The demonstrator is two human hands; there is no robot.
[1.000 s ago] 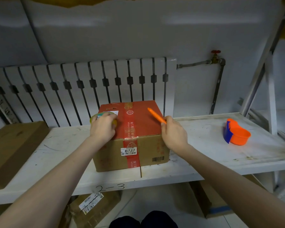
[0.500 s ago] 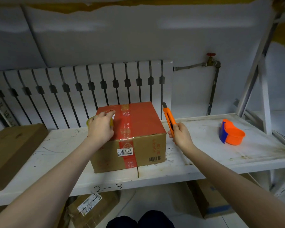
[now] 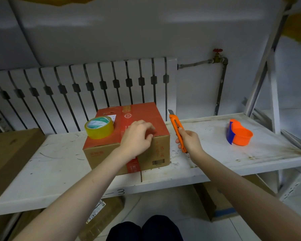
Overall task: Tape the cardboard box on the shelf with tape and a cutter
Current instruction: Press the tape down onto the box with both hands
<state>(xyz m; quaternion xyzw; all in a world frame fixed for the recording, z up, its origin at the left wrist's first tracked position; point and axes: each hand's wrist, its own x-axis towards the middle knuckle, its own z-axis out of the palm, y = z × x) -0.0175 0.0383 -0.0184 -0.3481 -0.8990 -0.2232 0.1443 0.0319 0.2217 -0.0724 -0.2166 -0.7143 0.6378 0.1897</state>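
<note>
A cardboard box (image 3: pixel 151 119) with a red top and a red tape strip stands on the white shelf (image 3: pixel 50 164). A yellow tape roll (image 3: pixel 99 127) lies flat on the box's top left corner. My left hand (image 3: pixel 137 136) rests on the box's front top edge, fingers curled, holding nothing that I can see. My right hand (image 3: pixel 189 141) is just right of the box, gripping an orange cutter (image 3: pixel 176 127) with its blade out and pointing up and away.
An orange and blue tape dispenser (image 3: pixel 239 133) sits on the shelf's right part. A flat brown carton (image 3: pixel 10 153) lies at the left. A white radiator (image 3: pixel 94 84) stands behind. More cartons (image 3: pixel 215 202) lie below the shelf. A slanted shelf post (image 3: pixel 261 70) rises at right.
My left hand has let go of the tape roll, which now lies on the box, and has moved right to the box's front edge. My right hand with the cutter has stayed beside the box.
</note>
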